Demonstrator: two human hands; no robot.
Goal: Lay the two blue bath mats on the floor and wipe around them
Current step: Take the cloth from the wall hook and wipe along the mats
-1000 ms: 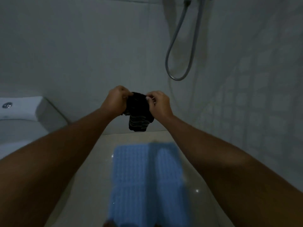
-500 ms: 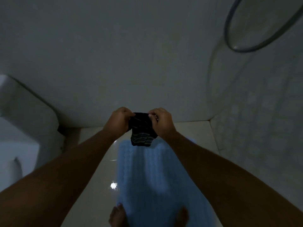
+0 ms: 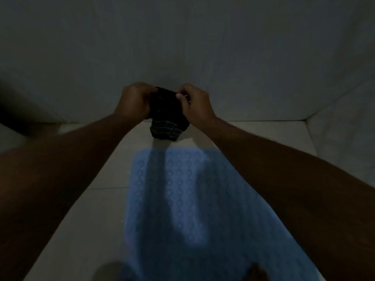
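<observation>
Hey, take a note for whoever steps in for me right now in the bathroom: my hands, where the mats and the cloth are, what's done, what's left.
Left hand: grips the left side of the dark striped cloth.
Right hand: pinches its right side. The cloth is bunched between both, held in the air before the wall.
Blue mat: flat on the floor tiles, below the hands. It is too dim to tell one mat from two side by side.
Done: matting laid.
Left: wipe the floor around it; the cloth is not yet down there.
</observation>
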